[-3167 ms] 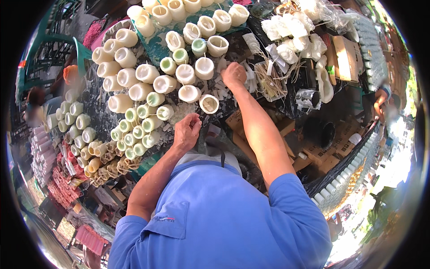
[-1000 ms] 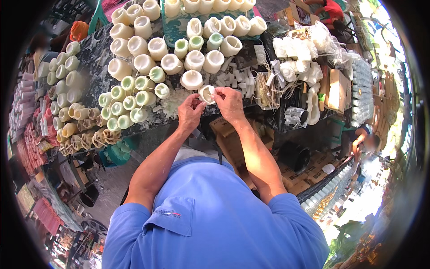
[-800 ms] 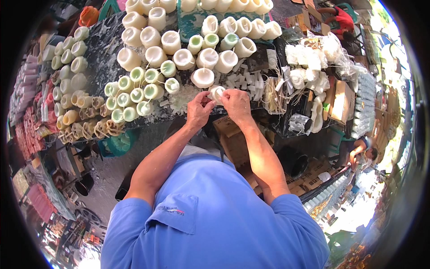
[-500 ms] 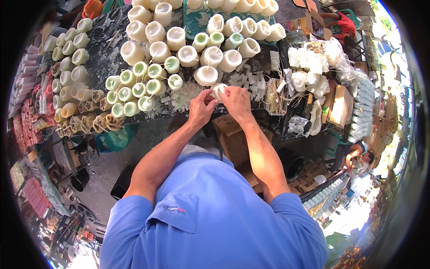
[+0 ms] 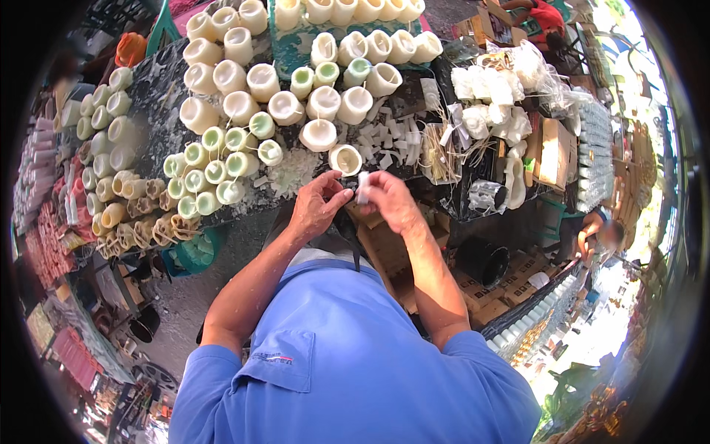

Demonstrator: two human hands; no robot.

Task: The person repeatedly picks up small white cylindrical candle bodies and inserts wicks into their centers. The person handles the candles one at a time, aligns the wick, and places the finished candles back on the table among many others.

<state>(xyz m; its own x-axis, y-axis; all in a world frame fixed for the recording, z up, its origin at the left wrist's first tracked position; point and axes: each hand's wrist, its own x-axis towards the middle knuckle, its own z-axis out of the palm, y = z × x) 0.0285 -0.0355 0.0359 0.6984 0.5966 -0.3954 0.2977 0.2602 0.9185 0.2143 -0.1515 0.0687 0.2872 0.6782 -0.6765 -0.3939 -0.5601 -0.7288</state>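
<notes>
A round, cream-white candle [image 5: 345, 160] with a hollowed top stands at the near edge of the table, just beyond my hands. In my right hand [image 5: 396, 201] a small white strip [image 5: 362, 188] is pinched between thumb and fingers, slightly blurred. Beside it my left hand [image 5: 319, 201] is half curled, its thumb and fingers apart and nothing visible between them. Behind the hollowed candle is a wider white candle [image 5: 319, 136]. Small green-tinted candles [image 5: 224, 170] stand in a group to the left, and larger cream candles [image 5: 262, 81] with wicks fill the middle.
Loose white strips [image 5: 392, 139] lie right of the candles, near a bundle of wicks [image 5: 441, 159]. White wrapped pieces [image 5: 484, 85] and a wooden block [image 5: 555, 155] sit farther right. A green tray [image 5: 292, 48] bears candles at the back. Below the table is a cardboard box [image 5: 384, 255].
Both hands have come off the hollowed candle and nearer to me; it now stands at the table edge. My right hand has a white strip in it. The whole view has shifted slightly.
</notes>
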